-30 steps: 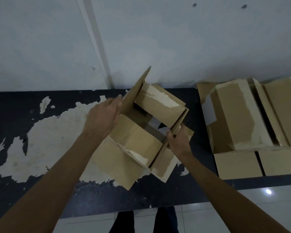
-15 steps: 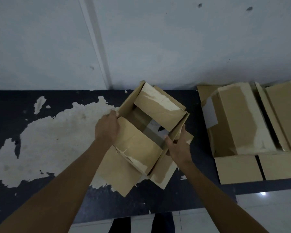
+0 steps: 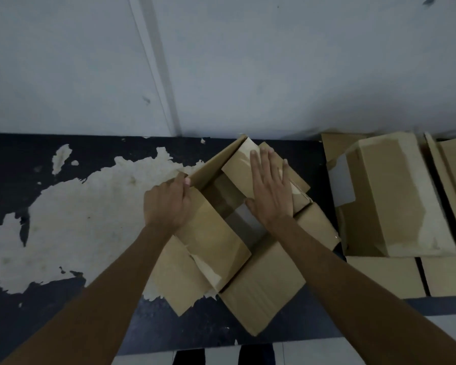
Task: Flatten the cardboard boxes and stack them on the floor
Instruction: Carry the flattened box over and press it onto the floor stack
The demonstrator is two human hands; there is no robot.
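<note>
Cardboard box [image 3: 221, 248] | right hand [image 3: 270, 191] moved onto far flap, flat

left hand [image 3: 166, 204] grips box [image 3: 221, 238] wall | right hand [image 3: 270, 191] flat, apparently pressing flap [image 3: 241, 164]

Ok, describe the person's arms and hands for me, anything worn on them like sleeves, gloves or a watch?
Both forearms are bare up to the frame edge: no sleeves show. The left hand and right hand wear no gloves; no rings, watch or wristband are visible. The fingers look slim, but the dim picture hides finer marks.
</note>
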